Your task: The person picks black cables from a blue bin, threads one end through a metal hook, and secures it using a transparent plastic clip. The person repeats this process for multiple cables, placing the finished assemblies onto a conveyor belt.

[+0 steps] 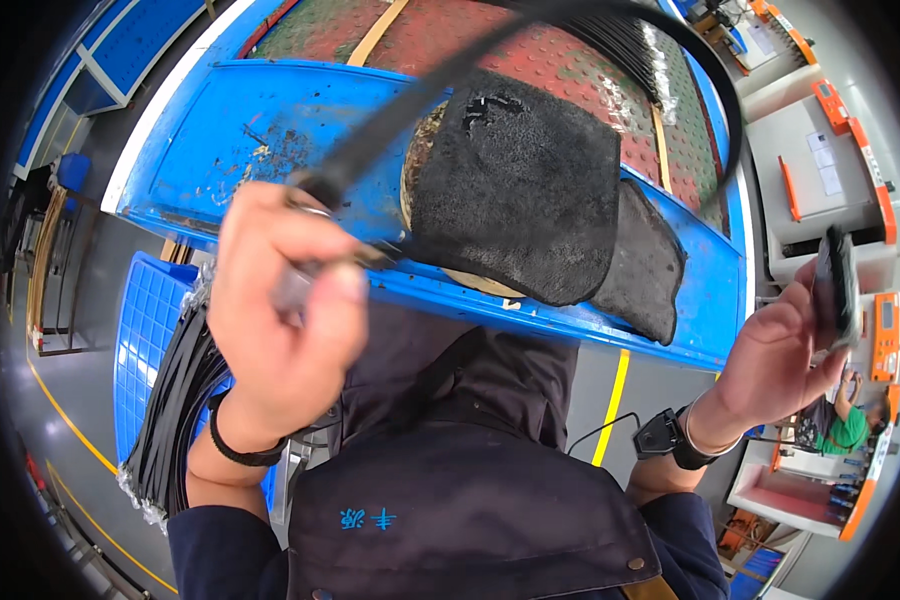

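My left hand (280,310), blurred by motion, is closed around a black rubber strip (395,125). The strip rises from my fingers and arcs over the bench in a wide loop to the right. A small metallic glint shows at my fingertips; what it belongs to is unclear. Off the bench's right end, my right hand (780,350) grips a dark flat piece (837,290) with a clear, shiny edge, its kind unclear. Between the hands a worn black pad (520,190) lies over a pale round piece (480,283), beside a smaller black pad (645,265).
The blue bench ledge (240,135) fronts a red and green studded surface (450,40) holding a bundle of black strips (610,45). More black strips (175,410) hang over a blue crate (150,300) at left. A person in green (846,428) is far right.
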`<state>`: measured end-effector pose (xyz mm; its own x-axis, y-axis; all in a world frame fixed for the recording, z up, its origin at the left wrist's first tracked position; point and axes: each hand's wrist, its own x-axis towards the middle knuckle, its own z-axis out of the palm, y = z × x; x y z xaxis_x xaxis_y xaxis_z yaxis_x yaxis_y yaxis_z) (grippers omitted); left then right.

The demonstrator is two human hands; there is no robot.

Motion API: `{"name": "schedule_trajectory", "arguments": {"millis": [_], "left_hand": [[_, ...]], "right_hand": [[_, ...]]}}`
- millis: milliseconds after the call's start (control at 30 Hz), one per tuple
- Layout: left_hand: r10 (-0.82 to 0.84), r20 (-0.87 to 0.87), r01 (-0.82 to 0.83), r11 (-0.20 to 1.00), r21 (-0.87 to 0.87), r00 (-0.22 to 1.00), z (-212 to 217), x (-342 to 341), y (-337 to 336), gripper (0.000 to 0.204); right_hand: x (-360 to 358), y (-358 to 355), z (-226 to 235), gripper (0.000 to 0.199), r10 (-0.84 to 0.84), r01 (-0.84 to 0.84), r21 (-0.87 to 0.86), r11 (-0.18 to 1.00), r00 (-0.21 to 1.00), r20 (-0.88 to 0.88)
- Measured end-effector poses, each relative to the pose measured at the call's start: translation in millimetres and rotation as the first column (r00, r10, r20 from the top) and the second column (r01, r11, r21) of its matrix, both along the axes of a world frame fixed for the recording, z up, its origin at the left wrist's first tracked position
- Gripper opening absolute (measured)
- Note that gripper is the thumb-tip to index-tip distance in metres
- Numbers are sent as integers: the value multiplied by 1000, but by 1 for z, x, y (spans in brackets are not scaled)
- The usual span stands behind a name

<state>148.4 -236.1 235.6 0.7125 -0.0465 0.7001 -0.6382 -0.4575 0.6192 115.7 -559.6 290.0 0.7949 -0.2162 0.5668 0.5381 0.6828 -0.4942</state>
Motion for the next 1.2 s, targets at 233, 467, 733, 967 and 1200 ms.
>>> {"name": "schedule_trajectory", "arguments": {"millis": [233, 467, 733, 967, 1200], "left_hand": [[-458, -314, -50, 502, -864, 832, 0, -1, 13, 16], [-395, -239, 88, 653, -753, 887, -10, -9, 10, 17], [-63, 27, 63, 998, -9, 998, -7, -19, -2, 21], [-184, 51, 178, 978, 107, 982, -3, -25, -24, 27], [-227, 49, 219, 968, 125, 973, 1, -32, -32, 31]], "right_hand": [[53, 20, -39, 41, -290, 166, -365, 916, 903, -318], [63, 12, -73, 59, -667, 245, -941, 234, 745, 28], [-10, 20, -69, 21, -402, 193, -768, -610, 761, 510], [-29, 44, -36, 27, -366, 399, -794, -459, 729, 578], [-22, 87, -34, 30, -80, 741, -604, -295, 610, 788]]}}
